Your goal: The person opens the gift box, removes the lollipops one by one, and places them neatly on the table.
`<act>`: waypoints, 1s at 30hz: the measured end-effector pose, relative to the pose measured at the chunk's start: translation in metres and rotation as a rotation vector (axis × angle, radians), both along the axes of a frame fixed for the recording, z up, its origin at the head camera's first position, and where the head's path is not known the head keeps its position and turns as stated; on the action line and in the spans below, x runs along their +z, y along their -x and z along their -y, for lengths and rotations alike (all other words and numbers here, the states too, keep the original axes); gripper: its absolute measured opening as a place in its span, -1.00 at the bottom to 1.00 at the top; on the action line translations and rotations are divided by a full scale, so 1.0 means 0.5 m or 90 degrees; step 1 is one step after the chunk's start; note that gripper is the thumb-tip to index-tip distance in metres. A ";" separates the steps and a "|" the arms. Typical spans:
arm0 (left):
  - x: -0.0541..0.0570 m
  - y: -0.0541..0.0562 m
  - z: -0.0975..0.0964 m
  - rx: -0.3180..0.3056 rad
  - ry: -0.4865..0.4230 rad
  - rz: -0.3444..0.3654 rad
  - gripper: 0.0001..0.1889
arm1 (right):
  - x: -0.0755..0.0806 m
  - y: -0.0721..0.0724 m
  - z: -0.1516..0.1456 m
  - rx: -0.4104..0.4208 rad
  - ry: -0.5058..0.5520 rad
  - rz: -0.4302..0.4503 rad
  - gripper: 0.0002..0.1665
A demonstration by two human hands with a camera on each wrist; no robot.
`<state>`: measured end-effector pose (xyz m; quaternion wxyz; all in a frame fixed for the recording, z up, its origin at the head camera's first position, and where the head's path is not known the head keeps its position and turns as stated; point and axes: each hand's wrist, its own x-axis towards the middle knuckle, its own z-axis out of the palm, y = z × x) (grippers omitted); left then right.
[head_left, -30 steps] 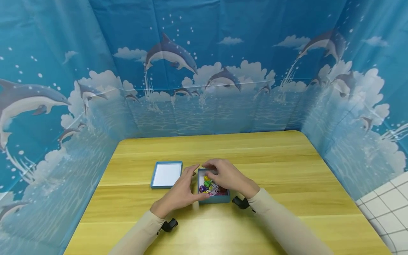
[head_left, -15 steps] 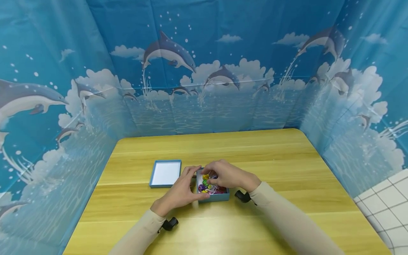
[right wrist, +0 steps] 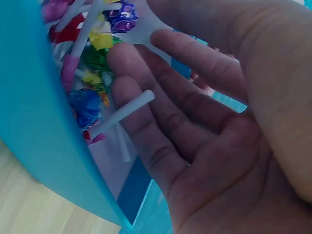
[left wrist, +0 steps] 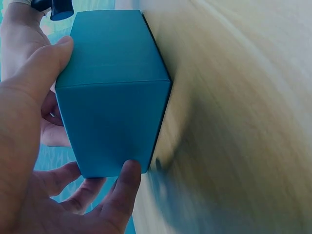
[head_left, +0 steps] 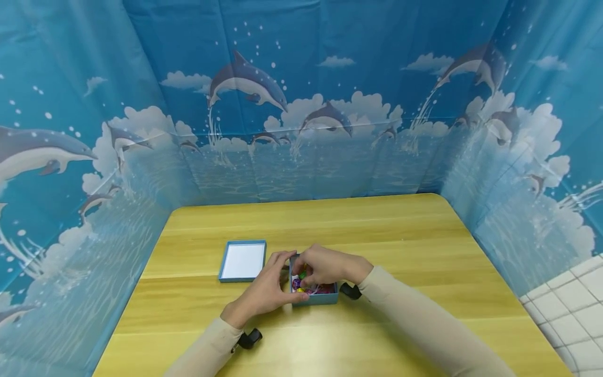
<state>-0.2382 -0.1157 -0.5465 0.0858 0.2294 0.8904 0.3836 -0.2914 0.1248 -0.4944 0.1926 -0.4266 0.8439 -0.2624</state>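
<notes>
A small blue box (head_left: pixel 314 299) stands on the table with foil-wrapped lollipops (right wrist: pixel 87 107) inside, in purple, green, yellow, blue and red. My left hand (head_left: pixel 266 290) holds it at the left, thumb by the near side and fingers at the far corner. In the left wrist view, the box's plain blue wall (left wrist: pixel 112 126) sits between thumb and fingertips. My right hand (head_left: pixel 327 266) reaches over the right side into the box. In the right wrist view its loosely bent fingers (right wrist: pixel 127 92) lie against the lollipops, a white stick crossing one finger; nothing is visibly gripped.
A square blue lid (head_left: pixel 242 262) with a white inside lies to the left of the box. The wooden table (head_left: pixel 395 335) backs onto a blue dolphin curtain (head_left: pixel 282 167). Black wrist devices (head_left: pixel 249 338) hang under both sleeves.
My right hand has gone deeper into the box and toward its left side, covering more of the lollipops. My left hand keeps its place on the box; the view shifts slightly.
</notes>
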 end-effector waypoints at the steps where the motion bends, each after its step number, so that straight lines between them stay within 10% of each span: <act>1: -0.003 -0.002 0.001 0.001 -0.002 0.003 0.19 | -0.004 0.000 0.003 0.003 -0.005 -0.001 -0.73; 30: -0.004 0.000 -0.001 0.005 -0.041 0.030 0.22 | -0.007 0.016 0.048 0.043 -0.102 -0.037 -0.83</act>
